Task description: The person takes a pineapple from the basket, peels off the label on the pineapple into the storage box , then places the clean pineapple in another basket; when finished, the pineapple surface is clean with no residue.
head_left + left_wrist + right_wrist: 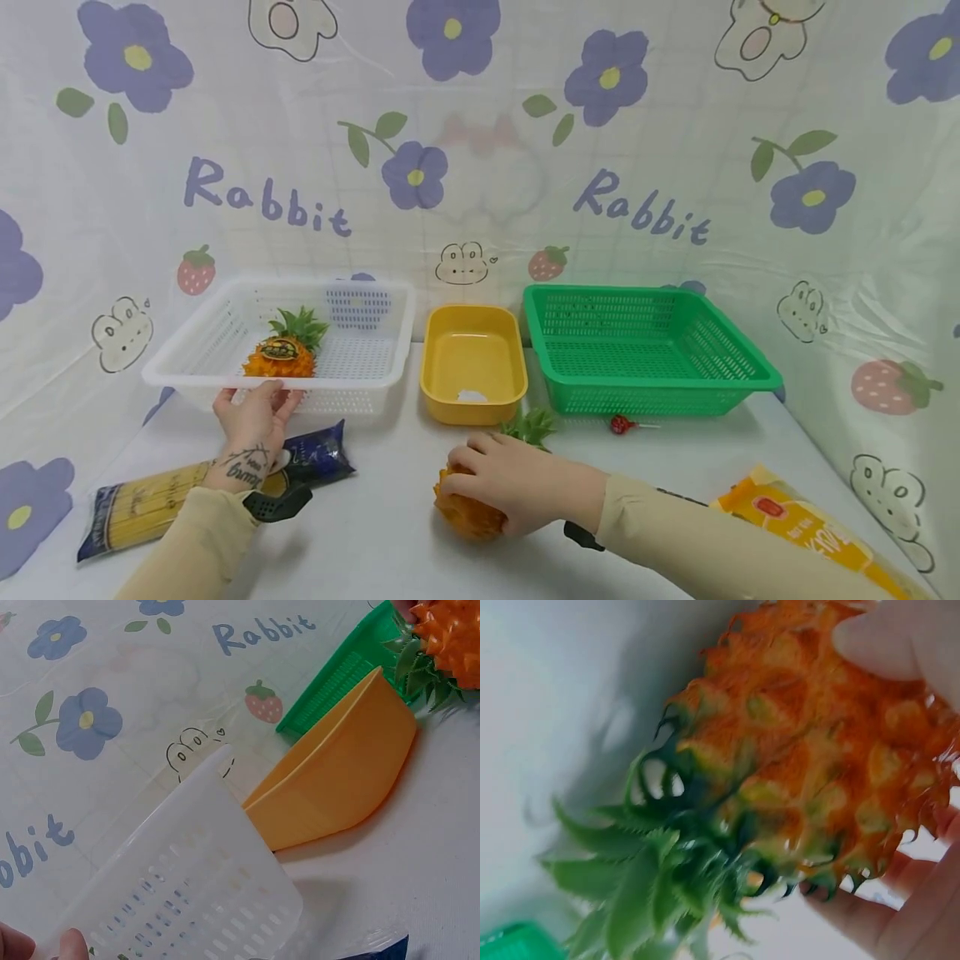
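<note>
My right hand [517, 483] grips an orange pineapple [468, 508] above the table, in front of the yellow bin [474, 412]. The right wrist view shows the thumb on the spiky skin of this pineapple [802, 742] and fingers on its other side; its green crown points to the lower left. At the front rim of the white basket [375, 382], my left hand [251, 421] pinches the edge. A second pineapple [281, 358] with a dark label lies inside that basket. Below the left wrist is a pack of spaghetti [150, 504], partly covered by the arm.
A green basket [660, 385] stands at the back right, with a red lollipop [621, 425] before it. A yellow-orange packet [810, 533] lies at the right, partly behind the right sleeve. Something small and white [471, 396] is in the yellow bin. A printed curtain [480, 167] hangs behind.
</note>
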The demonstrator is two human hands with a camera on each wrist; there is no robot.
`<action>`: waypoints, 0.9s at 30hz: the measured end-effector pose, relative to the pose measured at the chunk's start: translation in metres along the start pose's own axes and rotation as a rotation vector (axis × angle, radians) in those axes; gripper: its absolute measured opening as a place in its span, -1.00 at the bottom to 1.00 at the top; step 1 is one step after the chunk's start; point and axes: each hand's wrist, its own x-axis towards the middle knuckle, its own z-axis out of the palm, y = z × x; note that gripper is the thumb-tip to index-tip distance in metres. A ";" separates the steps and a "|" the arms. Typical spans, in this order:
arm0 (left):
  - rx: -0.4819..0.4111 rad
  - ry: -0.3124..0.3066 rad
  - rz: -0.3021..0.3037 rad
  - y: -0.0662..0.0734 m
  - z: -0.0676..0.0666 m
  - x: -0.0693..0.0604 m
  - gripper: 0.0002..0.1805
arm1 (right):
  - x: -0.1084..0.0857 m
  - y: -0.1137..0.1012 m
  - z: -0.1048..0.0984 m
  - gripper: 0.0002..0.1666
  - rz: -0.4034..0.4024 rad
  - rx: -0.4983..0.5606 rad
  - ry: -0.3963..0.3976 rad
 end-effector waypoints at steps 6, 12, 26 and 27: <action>0.009 0.004 -0.003 0.001 -0.001 0.000 -0.11 | -0.013 0.007 0.000 -0.18 -0.087 -0.005 -0.006; 0.018 0.009 0.003 0.000 0.000 0.000 -0.10 | -0.027 0.010 -0.004 -0.26 -0.153 -0.100 0.004; 0.019 0.010 0.003 0.001 0.001 -0.001 -0.11 | -0.025 -0.006 -0.010 -0.44 0.139 0.204 0.050; 0.019 0.012 0.004 0.001 0.001 -0.001 -0.11 | -0.023 -0.009 -0.012 -0.41 0.207 0.229 0.056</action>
